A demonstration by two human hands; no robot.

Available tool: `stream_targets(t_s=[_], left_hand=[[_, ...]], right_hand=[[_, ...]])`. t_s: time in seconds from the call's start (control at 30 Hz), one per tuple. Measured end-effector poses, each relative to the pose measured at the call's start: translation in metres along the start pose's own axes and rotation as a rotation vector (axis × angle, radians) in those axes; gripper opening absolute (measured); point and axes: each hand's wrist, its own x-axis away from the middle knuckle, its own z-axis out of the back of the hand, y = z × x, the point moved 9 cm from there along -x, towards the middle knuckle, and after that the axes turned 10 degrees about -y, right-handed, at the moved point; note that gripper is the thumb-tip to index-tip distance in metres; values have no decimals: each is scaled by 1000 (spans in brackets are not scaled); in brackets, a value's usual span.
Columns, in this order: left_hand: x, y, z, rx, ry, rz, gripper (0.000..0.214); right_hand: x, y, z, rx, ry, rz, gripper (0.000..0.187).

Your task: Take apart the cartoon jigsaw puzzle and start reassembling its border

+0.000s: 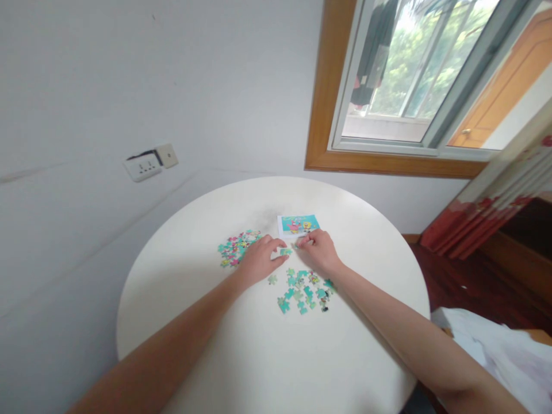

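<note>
Both hands rest on a round white table (224, 356). My left hand (259, 257) has its fingers curled and its fingertips pinch a small teal puzzle piece (285, 251). Close to its right, my right hand (318, 250) is closed in a pinch near the same spot; what it holds is too small to make out. A picture card (297, 223) with a teal cartoon print lies just beyond the hands. One heap of loose pieces (236, 247) lies left of my left hand. Several teal pieces (304, 290) are spread below the hands.
The table stands against a white wall with a socket plate (142, 167). A wood-framed window (388, 86) is at the upper right. A red and cream curtain (495, 201) hangs at the right. White cloth (495, 351) lies at the lower right.
</note>
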Motion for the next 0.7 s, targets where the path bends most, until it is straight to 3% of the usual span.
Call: stream_targets(t_s=[0.2,0.7], left_hand=[[-2,1,-1,-33,15,45,22],[-2,8,2,-79,33,58,16]], right_hand=[[5,-5,3,141,-16,-55,17],[4,-8,2,185,-49,-101,21]])
